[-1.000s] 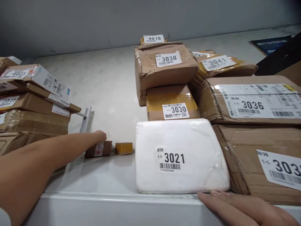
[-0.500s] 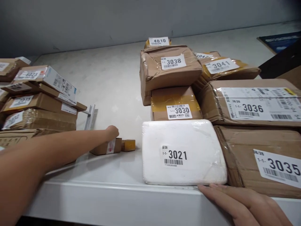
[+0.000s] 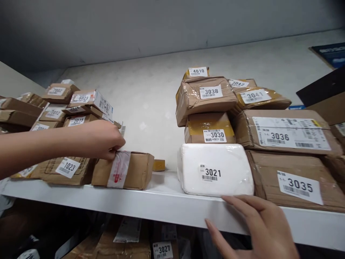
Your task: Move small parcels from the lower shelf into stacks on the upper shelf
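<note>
Clamping the taped brown box (image 3: 136, 172) on the shelf (image 3: 151, 207), left hand (image 3: 100, 138) fingers (image 3: 111, 155); right hand (image 3: 260, 232) fingers (image 3: 238, 202) apart at its edge.

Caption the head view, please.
Left hand grips a taped cardboard box on a white shelf; right hand touches the shelf edge.

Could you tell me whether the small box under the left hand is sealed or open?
Sealed: printed tape wraps the box; no flap lifted.
</note>
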### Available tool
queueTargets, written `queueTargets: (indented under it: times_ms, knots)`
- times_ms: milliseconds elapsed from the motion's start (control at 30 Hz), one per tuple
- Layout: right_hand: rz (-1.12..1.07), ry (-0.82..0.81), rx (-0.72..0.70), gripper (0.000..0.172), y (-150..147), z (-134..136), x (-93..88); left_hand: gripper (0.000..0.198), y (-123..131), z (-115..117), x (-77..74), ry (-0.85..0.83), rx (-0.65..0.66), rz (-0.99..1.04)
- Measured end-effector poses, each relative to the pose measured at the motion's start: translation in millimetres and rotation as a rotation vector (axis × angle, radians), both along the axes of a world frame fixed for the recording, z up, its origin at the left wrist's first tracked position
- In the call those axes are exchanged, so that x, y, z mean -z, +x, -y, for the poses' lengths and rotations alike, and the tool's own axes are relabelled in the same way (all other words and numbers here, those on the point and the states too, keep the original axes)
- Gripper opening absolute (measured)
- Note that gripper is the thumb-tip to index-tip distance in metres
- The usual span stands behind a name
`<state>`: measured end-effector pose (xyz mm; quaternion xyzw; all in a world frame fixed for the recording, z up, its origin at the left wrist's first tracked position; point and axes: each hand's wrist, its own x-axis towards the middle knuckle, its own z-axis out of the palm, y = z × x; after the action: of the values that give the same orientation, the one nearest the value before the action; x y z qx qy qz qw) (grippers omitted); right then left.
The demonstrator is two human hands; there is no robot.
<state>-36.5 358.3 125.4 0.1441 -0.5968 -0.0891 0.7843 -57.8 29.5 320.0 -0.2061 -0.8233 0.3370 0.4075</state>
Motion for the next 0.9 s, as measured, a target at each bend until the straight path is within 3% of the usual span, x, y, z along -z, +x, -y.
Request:
queueTargets:
  times_ms: [67,133,200,267,300,400,533,667,800,900]
  knots:
    - [-0.003,0.022,-0.129,0.031,1,33,-5.1,0.016,15,20,0.9,0.067,-0.008,0.046]
    - [0.153,0.086,-0.301,0.047,0,70,-17.0,0.018,19,35,4.9,0.125,0.111,0.102]
    - [0.394,0.104,-0.401,0.08,-5,103,-35.8,0.061,15,44,15.7,0.175,0.262,0.117]
    - [0.565,0.124,-0.396,0.108,-13,129,-57.4,0.101,6,44,32.7,0.206,0.308,0.117]
    - [0.616,0.139,-0.372,0.114,-19,138,-67.1,0.102,1,43,42.1,0.221,0.316,0.131]
    - [0.662,0.162,-0.358,0.115,-32,151,-84.0,0.079,-10,38,64.6,0.304,0.42,0.161]
    - [0.498,0.052,-0.499,0.114,-36,137,-75.5,0.079,-7,42,71.1,0.562,0.653,0.108]
    - [0.472,-0.112,-0.584,0.095,-32,114,-56.2,0.086,6,45,67.8,1.139,0.892,0.062]
    - [0.652,-0.194,-0.658,0.09,-26,110,-44.5,0.062,8,37,71.5,1.773,1.246,0.294]
    - [0.698,-0.162,-0.628,0.094,-24,116,-46.0,0.052,7,31,75.9,1.995,1.255,0.416]
